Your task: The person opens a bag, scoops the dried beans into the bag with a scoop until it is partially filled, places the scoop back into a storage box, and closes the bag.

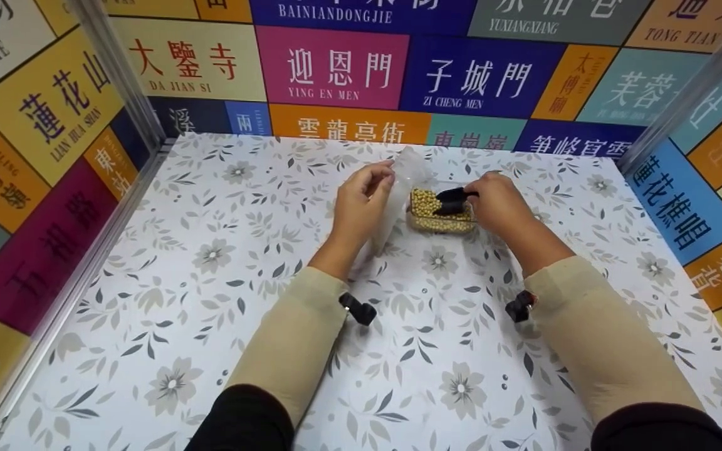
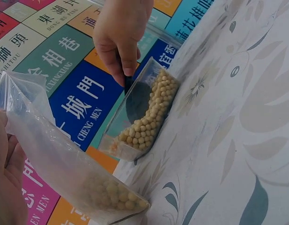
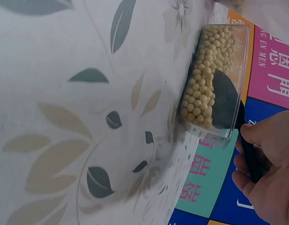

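My left hand (image 1: 361, 203) grips the top of a translucent plastic zip bag (image 2: 55, 145), which hangs upright beside the container. Some yellow soybeans (image 2: 116, 194) have gathered in the bag's bottom corner. To its right stands a clear rectangular plastic container (image 3: 224, 137), partly filled with more soybeans (image 3: 200, 86). My right hand (image 1: 502, 203) holds a black scoop (image 1: 452, 202) by its handle, thumb on top and fingers curled under. The scoop's blade dips inside the container against the beans, seen through the clear wall in both wrist views.
Under everything lies a white tablecloth (image 1: 311, 351) printed with grey flowers and leaves. Colourful panels with Chinese lettering (image 1: 336, 69) close off the back and both sides. Metal posts (image 1: 116, 69) stand at the back corners.
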A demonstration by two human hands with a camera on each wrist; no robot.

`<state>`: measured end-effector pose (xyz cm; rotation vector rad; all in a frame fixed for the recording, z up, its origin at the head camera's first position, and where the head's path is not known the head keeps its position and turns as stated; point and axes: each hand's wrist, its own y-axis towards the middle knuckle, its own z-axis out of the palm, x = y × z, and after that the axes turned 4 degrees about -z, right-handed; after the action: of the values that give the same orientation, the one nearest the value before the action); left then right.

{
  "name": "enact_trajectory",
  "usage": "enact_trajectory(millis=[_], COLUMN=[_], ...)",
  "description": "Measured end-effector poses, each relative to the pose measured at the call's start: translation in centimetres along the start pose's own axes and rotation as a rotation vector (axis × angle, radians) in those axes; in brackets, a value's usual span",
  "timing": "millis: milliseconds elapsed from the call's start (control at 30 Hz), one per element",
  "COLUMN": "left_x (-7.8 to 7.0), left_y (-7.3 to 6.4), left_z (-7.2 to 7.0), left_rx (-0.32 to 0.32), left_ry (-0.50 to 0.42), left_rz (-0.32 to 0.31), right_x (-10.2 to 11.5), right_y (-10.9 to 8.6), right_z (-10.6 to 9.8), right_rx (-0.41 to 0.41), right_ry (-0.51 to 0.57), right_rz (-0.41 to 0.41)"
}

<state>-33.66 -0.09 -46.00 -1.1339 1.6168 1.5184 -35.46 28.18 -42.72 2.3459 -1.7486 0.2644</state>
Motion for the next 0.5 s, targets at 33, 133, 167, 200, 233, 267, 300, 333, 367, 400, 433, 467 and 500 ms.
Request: enact_trajectory(millis=[33, 133, 167, 200, 233, 267, 300, 333, 367, 400, 433, 467, 500], left_x=[0.0, 0.0, 0.0, 0.0, 0.0, 0.0, 0.0, 0.0, 0.1, 0.1, 0.1, 0.1, 0.1], left_y=[0.0, -0.1, 0.0, -0.1, 0.0, 0.0, 0.0, 0.0, 0.0, -0.1, -0.1, -0.1, -0.1], left_z=[0.0, 0.1, 0.1, 0.1, 0.1, 0.1, 0.1, 0.1, 0.1, 0.1, 0.1, 0.1, 0.2], left_rx=[0.0, -0.001, -0.002, -0.003, -0.004, -0.004, -0.006, -0.007, -0.009, -0.009, -0.009, -0.01, -0.01], left_ry=[-0.001, 0.005, 0.014, 0.023, 0.03, 0.038, 0.042, 0.047, 0.051, 0.05, 0.049, 0.046, 0.046], left_rz=[-0.005, -0.014, -0.011, -0.008, -0.004, 0.002, 0.003, 0.007, 0.01, 0.008, 0.006, 0.004, 0.002], right_x=[0.1, 0.1, 0.1, 0.2, 0.1, 0.1, 0.1, 0.1, 0.1, 0.1, 0.1, 0.2, 0.2], right_y=[0.1, 0.4, 0.5, 0.5, 0.6, 0.7, 0.8, 0.9, 1.0, 1.1, 1.2, 1.3, 1.4], right_z=[0.1, 0.2, 0.2, 0.2, 0.3, 0.4, 0.4, 0.5, 0.6, 0.7, 0.9, 1.0, 1.2], right_rx=[0.006, 0.003, -0.001, -0.004, -0.006, -0.005, -0.004, -0.002, 0.003, 0.005, 0.008, 0.01, 0.011], right_ry=[0.006, 0.013, 0.012, 0.011, 0.009, 0.007, 0.008, 0.007, 0.007, 0.01, 0.016, 0.022, 0.03], right_rz=[-0.004, -0.017, -0.022, -0.026, -0.031, -0.038, -0.044, -0.049, -0.053, -0.054, -0.054, -0.056, -0.058])
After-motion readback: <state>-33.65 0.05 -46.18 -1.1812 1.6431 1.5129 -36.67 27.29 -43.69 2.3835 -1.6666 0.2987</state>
